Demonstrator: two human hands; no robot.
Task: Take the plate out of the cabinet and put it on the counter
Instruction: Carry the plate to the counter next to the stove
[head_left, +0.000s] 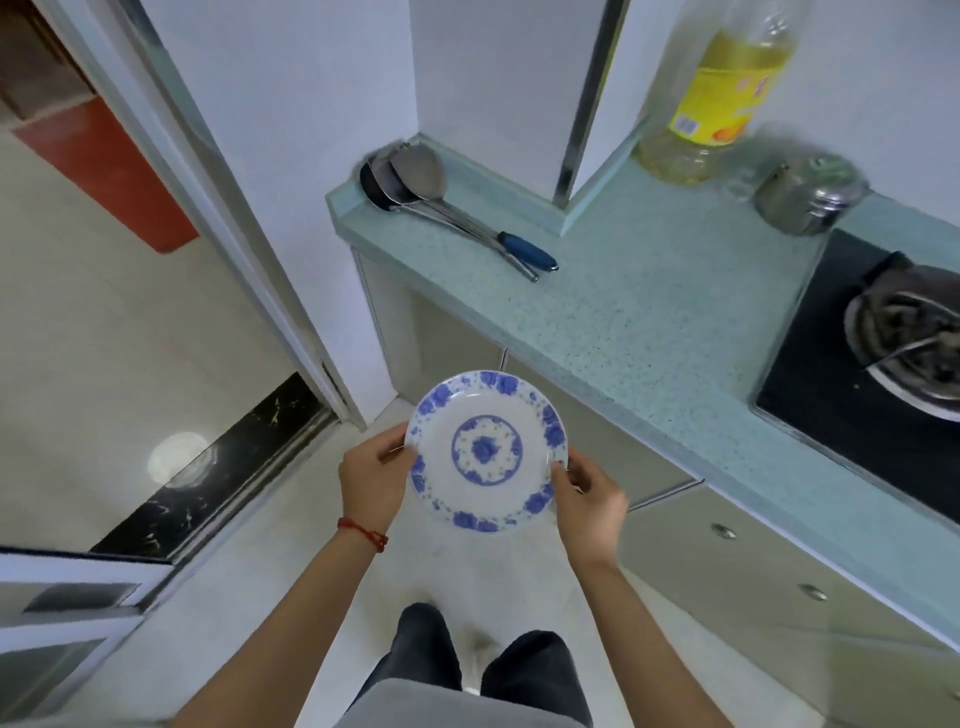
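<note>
Both hands, left hand (371, 483) and right hand (589, 501), grip the plate (485, 449) by opposite rims, seemingly level, counter (649, 312) beyond the right hand.

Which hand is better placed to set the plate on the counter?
Probably the right hand: it grips the blue-flowered plate on the rim nearest the teal counter. The left hand holds the far rim, toward the doorway.

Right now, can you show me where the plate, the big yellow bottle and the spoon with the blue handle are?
plate (486, 450), head view, on its blue middle flower.
yellow bottle (722, 98), head view, on its yellow label.
spoon with the blue handle (527, 252), head view, on the blue handle.
</note>
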